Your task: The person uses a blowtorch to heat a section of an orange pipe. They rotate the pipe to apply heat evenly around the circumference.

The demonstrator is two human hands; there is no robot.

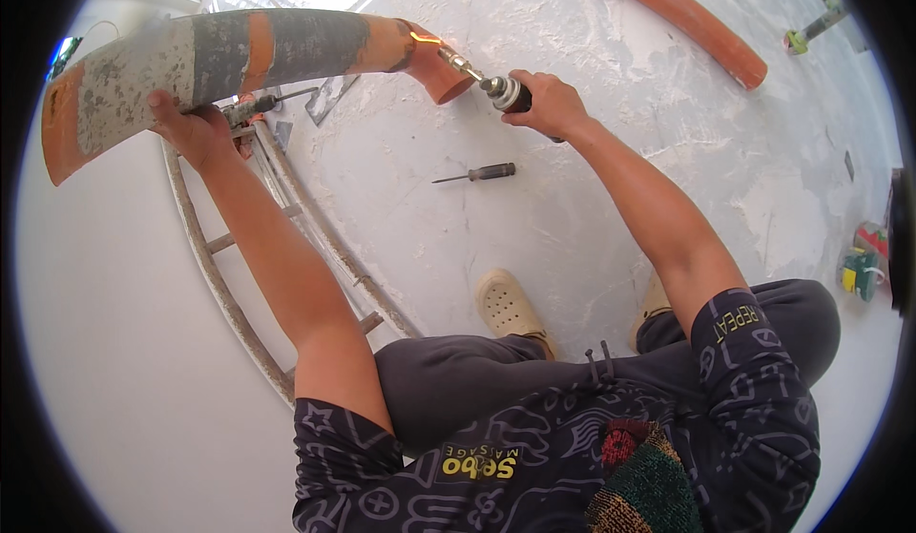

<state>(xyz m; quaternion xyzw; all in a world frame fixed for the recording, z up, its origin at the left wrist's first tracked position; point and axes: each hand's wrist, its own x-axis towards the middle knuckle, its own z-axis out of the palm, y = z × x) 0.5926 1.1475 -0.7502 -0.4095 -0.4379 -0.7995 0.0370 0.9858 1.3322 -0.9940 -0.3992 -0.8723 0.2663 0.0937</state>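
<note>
My left hand [194, 132] is closed on the near edge of a long orange plastic pipe [310, 44] coated with grey, patchy material, its thumb lying over the surface. The pipe spans the upper left, and its right end bends down into a bare orange mouth [442, 77]. In my right hand [551, 105] is a gas blowtorch [504, 92], the fingers wrapped round its dark body. The torch's metal nozzle points at the pipe near that right end, where a bright orange glow shows on the surface.
A worn ladder [215, 237] stands below the pipe, with a drill-like tool [250, 108] at its top. On the dusty floor lie a screwdriver [489, 171] and another orange pipe [682, 20]. Further right are a long tool [816, 27] and a green-and-red item [862, 271].
</note>
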